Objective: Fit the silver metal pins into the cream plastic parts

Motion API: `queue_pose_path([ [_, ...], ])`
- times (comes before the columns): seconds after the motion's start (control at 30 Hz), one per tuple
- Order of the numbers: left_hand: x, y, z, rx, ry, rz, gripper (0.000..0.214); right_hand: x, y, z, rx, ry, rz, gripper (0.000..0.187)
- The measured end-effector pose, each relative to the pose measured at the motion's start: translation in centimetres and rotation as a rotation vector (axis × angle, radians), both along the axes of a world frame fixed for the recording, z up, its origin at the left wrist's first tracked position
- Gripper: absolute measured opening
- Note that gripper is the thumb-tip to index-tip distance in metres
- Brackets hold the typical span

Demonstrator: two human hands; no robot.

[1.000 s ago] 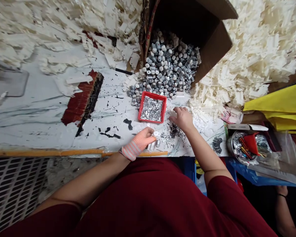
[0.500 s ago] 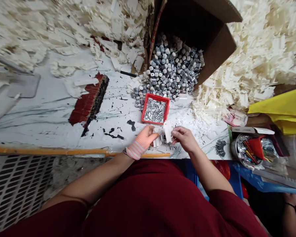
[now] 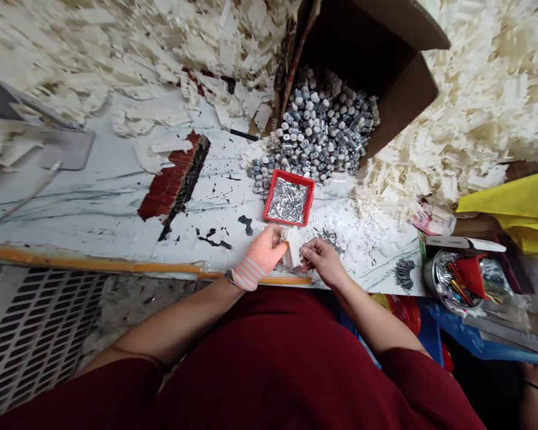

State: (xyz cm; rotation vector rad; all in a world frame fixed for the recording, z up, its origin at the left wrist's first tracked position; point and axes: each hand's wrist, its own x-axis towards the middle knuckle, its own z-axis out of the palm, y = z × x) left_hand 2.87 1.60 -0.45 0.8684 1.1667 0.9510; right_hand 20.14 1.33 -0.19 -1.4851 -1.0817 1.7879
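My left hand (image 3: 260, 258), in an orange-and-grey striped glove, is closed on a white plastic part (image 3: 291, 248) just above the table's front edge. My bare right hand (image 3: 325, 261) is at the part's right side, thumb and fingers pinched at its edge; whether a small piece is between the fingertips is hard to see. Directly beyond both hands sits a red tray (image 3: 269, 209) filled with small shiny metal pins (image 3: 289, 200). More loose pins (image 3: 329, 237) lie on the table to the right of the part.
A cardboard box (image 3: 397, 104) lies open, small grey-and-white motors (image 3: 318, 128) spilling out. Heaps of white plastic parts (image 3: 475, 107) surround it. Left is a red brush (image 3: 173, 179); right, a metal bowl (image 3: 443, 278) with tools and a pin cluster (image 3: 404, 275). Another person's arm (image 3: 535, 382) shows lower right.
The flat white piece in my right hand has come against the part in my left hand, and they now look like one piece. The view has shifted slightly left.
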Motion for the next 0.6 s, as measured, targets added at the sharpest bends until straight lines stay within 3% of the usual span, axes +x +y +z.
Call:
queue_pose_path([
  [0.13, 0.2, -0.4, 0.2, 0.008, -0.100, -0.068, 0.034, -0.1, -0.1, -0.4, 0.006, -0.020, 0.023, 0.045],
  [0.27, 0.3, -0.7, -0.3, 0.049, 0.099, -0.085, 0.045, 0.5, 1.2, -0.2, 0.024, 0.004, 0.215, 0.048],
  [0.47, 0.0, -1.4, 0.8, 0.185, 0.252, -0.227, 0.034, 0.7, 2.4, 1.1, 0.347, -0.193, 0.493, 0.050],
  [0.6, -0.3, -1.8, 1.7, 0.234, 0.433, -0.244, 0.030, -0.3, 1.3, 1.0, 0.351, -0.177, 0.401, 0.050],
])
